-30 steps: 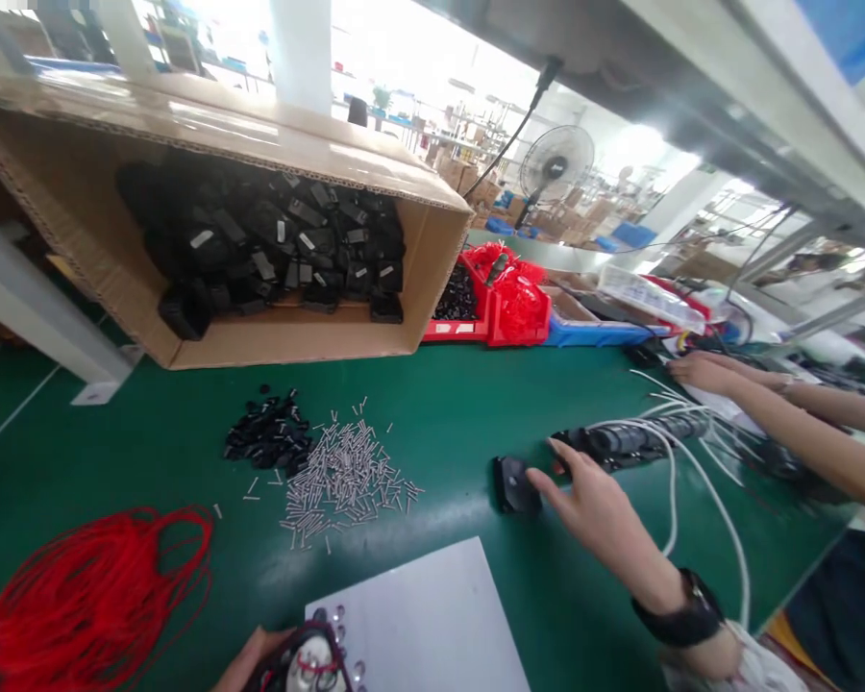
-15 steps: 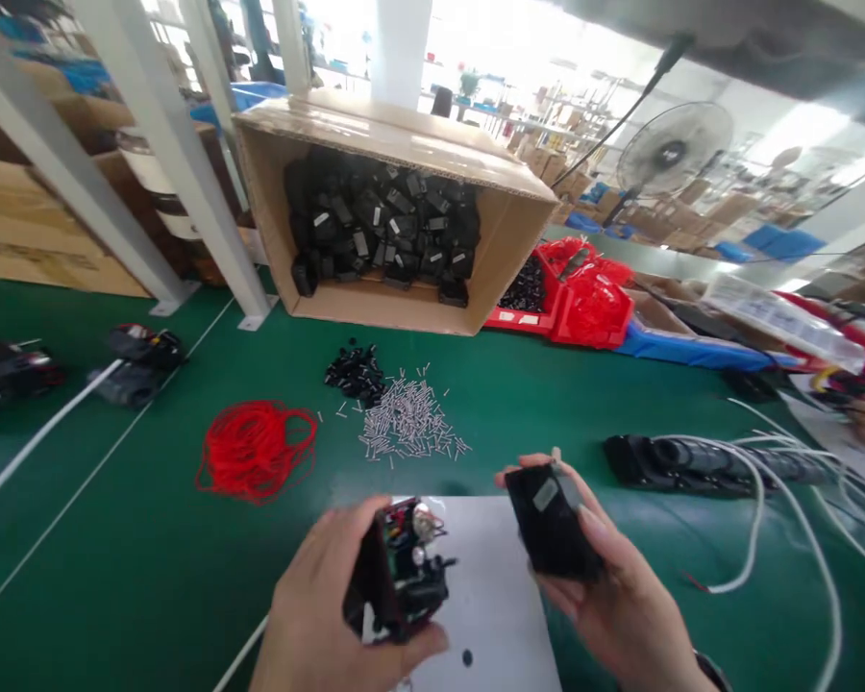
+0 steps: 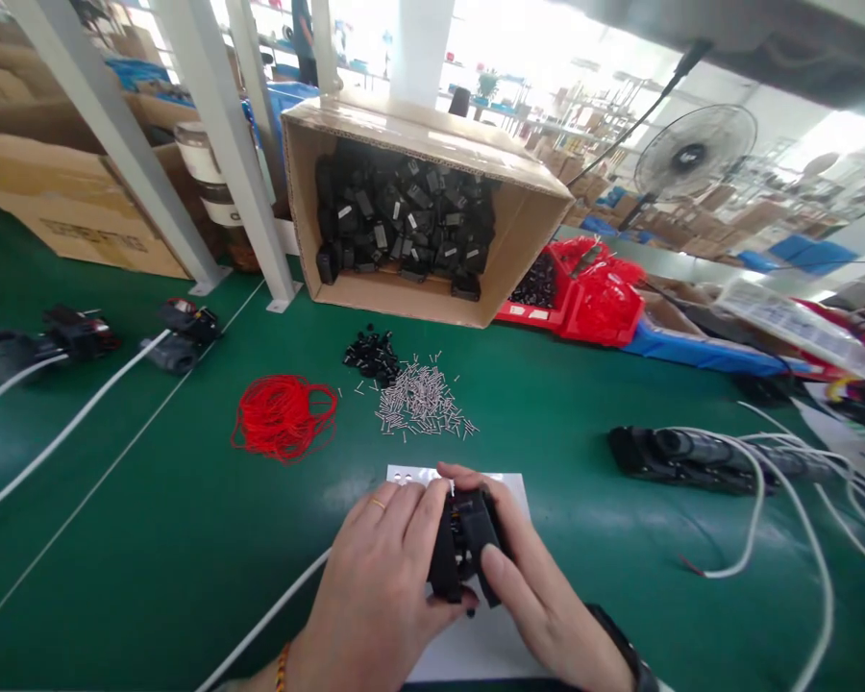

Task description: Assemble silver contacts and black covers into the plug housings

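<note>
Both hands meet over a white sheet (image 3: pixel 468 644) on the green bench. My left hand (image 3: pixel 385 567) is closed around a black housing with electronic parts inside (image 3: pixel 445 567). In my right hand (image 3: pixel 540 586) is a black plastic cover (image 3: pixel 481 533), held against the housing's open side. A gap between the two pieces still shows some of the inner parts. From under my left hand a white cable (image 3: pixel 274 615) runs toward the lower left. Beyond the sheet lie a pile of small screws (image 3: pixel 424 399) and a heap of small black parts (image 3: pixel 372 356).
A tilted cardboard box (image 3: pixel 307 216) full of black housings stands behind the screws. Red cord (image 3: pixel 283 418) lies to the left, near assembled units with white cables (image 3: pixel 184 336). More black units (image 3: pixel 681 459) lie right. Red bins (image 3: pixel 569 312) line the back.
My two hands have come together, bringing the black cover against the open housing. The camera view has shifted, so the bench things appear farther right.
</note>
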A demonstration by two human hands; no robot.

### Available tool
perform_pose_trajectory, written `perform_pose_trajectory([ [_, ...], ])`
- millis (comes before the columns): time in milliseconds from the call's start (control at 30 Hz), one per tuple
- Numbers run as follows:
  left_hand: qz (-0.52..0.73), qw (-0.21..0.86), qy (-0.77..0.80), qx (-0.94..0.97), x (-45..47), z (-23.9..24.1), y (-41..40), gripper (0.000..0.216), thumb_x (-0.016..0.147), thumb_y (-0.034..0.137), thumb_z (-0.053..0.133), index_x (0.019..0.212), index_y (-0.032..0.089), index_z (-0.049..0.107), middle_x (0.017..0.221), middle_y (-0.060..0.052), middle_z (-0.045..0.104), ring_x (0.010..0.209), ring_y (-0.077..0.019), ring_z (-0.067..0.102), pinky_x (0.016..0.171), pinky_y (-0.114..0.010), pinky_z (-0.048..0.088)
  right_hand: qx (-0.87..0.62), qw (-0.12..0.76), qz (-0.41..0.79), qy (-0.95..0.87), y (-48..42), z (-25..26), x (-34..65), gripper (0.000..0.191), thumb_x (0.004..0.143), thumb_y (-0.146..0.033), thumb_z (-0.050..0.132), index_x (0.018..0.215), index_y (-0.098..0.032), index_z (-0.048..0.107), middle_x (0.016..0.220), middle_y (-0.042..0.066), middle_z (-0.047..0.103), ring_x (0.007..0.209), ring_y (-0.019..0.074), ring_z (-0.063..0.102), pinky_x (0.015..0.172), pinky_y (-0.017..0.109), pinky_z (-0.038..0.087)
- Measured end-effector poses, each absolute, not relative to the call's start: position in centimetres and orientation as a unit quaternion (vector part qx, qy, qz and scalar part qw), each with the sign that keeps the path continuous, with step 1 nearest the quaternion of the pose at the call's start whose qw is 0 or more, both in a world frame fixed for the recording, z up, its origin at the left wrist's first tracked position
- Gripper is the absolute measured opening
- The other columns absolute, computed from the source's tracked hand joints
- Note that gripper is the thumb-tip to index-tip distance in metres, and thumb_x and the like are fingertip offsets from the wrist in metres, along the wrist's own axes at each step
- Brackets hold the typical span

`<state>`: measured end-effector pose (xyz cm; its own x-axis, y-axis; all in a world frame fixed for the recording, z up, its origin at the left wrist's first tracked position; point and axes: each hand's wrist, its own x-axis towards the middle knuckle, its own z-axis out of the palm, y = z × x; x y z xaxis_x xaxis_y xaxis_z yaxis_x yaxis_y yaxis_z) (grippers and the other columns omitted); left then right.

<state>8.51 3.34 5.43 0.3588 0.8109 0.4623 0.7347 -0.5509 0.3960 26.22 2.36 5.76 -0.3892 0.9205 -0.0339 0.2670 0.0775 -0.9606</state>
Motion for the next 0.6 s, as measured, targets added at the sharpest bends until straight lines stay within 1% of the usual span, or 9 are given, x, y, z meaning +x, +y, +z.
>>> perform_pose_trajectory([
  [67,0.329,0.056,0.471,0.817,8.4,5.2,3.1,0.079,0.048,0.037,0.089,0.110,0.009,0.049,0.093,-0.012,0.068,0.082,-0.0305,0.064,0.071,-0.048,0.058,-0.449,0.295,0.482,-0.693,2.2,5.9,26.1,0.045,0.097,-0.042,0.036,0.140,-0.030,0.026,0.148,0.005,0.031,0.133,0.0221,0.031,0.111,0.037,0.024],
  [167,0.344,0.072,0.476,0.806,8.4,5.1,3.0,0.077,0.050,0.040,0.088,0.110,0.010,0.049,0.093,-0.012,0.068,0.082,-0.0299,0.064,0.073,-0.048,0.058,-0.449,0.307,0.472,-0.694,2.1,5.8,25.8,0.045,0.098,-0.044,0.033,0.140,-0.031,0.025,0.147,0.004,0.032,0.133,0.0208,0.031,0.111,0.035,0.025],
  [267,0.354,0.076,0.480,0.799,8.4,5.3,3.0,0.084,0.040,0.037,0.092,0.107,0.010,0.050,0.091,-0.011,0.068,0.081,-0.0305,0.064,0.071,-0.049,0.058,-0.448,0.331,0.484,-0.675,2.2,5.5,25.4,0.043,0.098,-0.046,0.030,0.138,-0.031,0.028,0.144,0.003,0.036,0.132,0.0194,0.032,0.111,0.032,0.024],
  [367,0.354,0.073,0.480,0.799,8.5,5.5,3.1,0.088,0.033,0.033,0.094,0.106,0.009,0.051,0.088,-0.011,0.068,0.079,-0.0316,0.064,0.069,-0.050,0.058,-0.443,0.335,0.491,-0.671,2.1,5.3,25.3,0.042,0.098,-0.046,0.030,0.137,-0.031,0.029,0.143,0.003,0.038,0.132,0.0184,0.033,0.111,0.031,0.024],
  [467,0.358,0.095,0.482,0.794,8.5,5.5,3.2,0.081,0.036,0.031,0.093,0.102,0.010,0.052,0.086,-0.010,0.067,0.077,-0.0302,0.063,0.069,-0.051,0.058,-0.450,0.331,0.477,-0.678,2.1,5.2,25.2,0.042,0.098,-0.045,0.030,0.137,-0.030,0.029,0.143,0.004,0.039,0.132,0.0187,0.034,0.111,0.031,0.024],
  [600,0.354,0.140,0.490,0.784,8.6,5.1,3.2,0.077,0.037,0.030,0.092,0.100,0.012,0.053,0.087,-0.010,0.067,0.078,-0.0305,0.063,0.069,-0.051,0.057,-0.470,0.341,0.453,-0.677,1.9,4.9,24.9,0.039,0.099,-0.043,0.031,0.135,-0.029,0.033,0.138,0.004,0.045,0.129,0.0181,0.038,0.107,0.028,0.029],
])
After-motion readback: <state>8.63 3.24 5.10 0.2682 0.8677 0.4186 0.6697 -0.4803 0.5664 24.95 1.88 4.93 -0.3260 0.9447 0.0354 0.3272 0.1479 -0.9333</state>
